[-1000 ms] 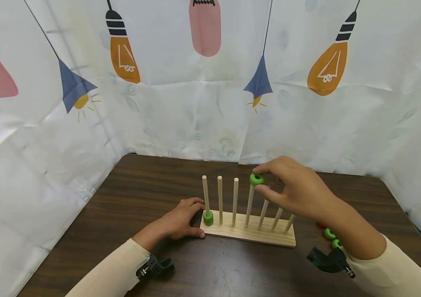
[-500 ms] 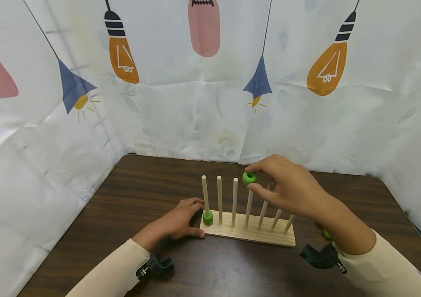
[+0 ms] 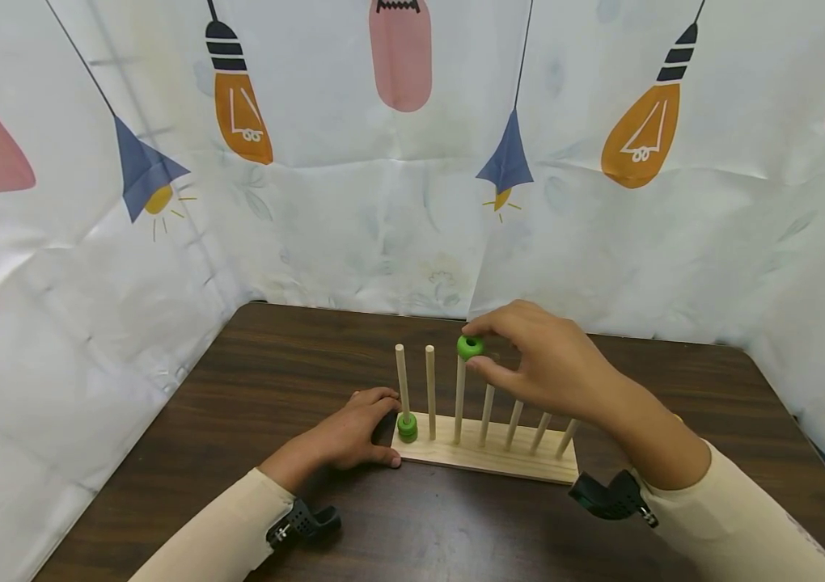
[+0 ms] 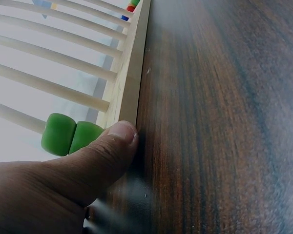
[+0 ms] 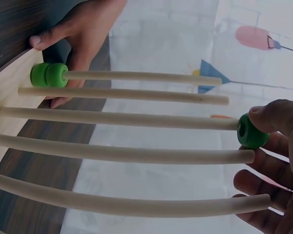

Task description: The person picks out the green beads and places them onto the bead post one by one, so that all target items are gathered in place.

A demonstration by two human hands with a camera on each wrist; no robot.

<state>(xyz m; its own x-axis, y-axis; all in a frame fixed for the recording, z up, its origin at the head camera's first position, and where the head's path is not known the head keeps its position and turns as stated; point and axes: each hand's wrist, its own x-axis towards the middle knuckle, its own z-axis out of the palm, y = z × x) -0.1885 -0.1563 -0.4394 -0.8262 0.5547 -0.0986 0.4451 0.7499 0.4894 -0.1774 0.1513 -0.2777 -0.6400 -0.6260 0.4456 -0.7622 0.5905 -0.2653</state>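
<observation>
A wooden base (image 3: 481,457) with a row of several upright pegs stands on the table. My left hand (image 3: 343,432) grips its left end, with the thumb (image 4: 105,153) along the front edge. Two green beads (image 5: 49,75) are stacked at the bottom of the leftmost peg. Between thumb and fingertips, my right hand (image 3: 551,360) pinches another green bead (image 5: 252,132). That bead is right at the tip of the third peg (image 5: 122,118) from the left, its hole facing the peg. The right hand's other fingers are spread behind the neighbouring peg tips.
Beyond the base's far end lie several small beads (image 4: 131,8) in green, red and blue; the right forearm hides them in the head view. The dark wooden table (image 3: 296,339) ends at a printed white curtain (image 3: 340,234) at the back.
My right hand has carried the green bead leftward, from over the fourth peg to the tip of the third. The left hand and the base have stayed put.
</observation>
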